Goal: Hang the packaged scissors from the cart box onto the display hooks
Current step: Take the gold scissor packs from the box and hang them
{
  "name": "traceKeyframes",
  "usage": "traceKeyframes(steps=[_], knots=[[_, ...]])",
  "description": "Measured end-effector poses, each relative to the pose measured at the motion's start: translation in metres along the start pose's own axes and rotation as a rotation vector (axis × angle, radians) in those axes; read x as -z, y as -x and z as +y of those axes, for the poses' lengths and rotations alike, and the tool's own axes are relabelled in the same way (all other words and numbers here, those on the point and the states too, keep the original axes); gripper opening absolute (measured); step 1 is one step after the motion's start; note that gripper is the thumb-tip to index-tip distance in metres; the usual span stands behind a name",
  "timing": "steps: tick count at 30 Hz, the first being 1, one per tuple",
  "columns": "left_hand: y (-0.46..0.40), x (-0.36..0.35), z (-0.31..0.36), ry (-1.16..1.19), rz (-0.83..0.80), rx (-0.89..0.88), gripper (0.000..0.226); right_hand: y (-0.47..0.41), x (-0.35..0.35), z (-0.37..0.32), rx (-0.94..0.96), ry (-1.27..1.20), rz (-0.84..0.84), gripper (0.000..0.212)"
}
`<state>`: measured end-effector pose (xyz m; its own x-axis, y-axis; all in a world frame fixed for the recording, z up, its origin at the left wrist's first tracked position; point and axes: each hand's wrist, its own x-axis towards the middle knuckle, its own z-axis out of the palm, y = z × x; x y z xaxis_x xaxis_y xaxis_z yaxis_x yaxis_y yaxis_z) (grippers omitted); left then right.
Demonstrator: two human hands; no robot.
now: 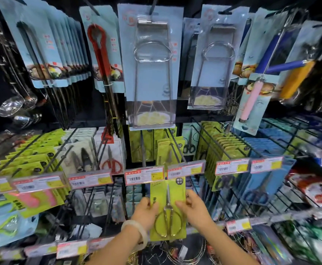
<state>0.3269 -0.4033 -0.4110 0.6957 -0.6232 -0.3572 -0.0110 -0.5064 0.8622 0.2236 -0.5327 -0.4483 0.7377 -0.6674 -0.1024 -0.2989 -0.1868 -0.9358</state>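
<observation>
While both hands pinch it — left hand (145, 208), right hand (192, 209) — scissors pack (167, 209) stands upright (below tags).

Both hands held one green pack of gold-handled scissors (167, 209) upright before the display: the left hand (145, 211), a pale bangle (137, 231) on its wrist, pinched the left edge, and the right hand (193, 209) pinched the right edge. The pack's top sat just under two price tags (144, 175) on the hook (173, 148) ends, with more green packs (168, 150) hanging behind. Above hung blue-carded kitchen tools (149, 60).
</observation>
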Motion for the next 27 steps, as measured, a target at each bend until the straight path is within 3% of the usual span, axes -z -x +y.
traceKeyframes(steps=[9,12,18,27], knots=[[-0.011,-0.033,0.038,0.121,0.041,-0.183,0.023,0.003,0.048,-0.023,0.16,0.011,0.161,0.014],[-0.017,-0.037,0.04,0.129,0.094,-0.188,0.032,-0.008,0.051,-0.025,0.162,0.059,0.16,0.008],[-0.02,-0.039,0.036,0.133,0.141,-0.198,0.029,-0.015,0.046,-0.02,0.125,0.025,0.114,0.028],[-0.012,-0.041,0.03,0.163,0.206,-0.203,0.016,-0.018,0.039,-0.013,0.19,0.092,0.052,0.023]])
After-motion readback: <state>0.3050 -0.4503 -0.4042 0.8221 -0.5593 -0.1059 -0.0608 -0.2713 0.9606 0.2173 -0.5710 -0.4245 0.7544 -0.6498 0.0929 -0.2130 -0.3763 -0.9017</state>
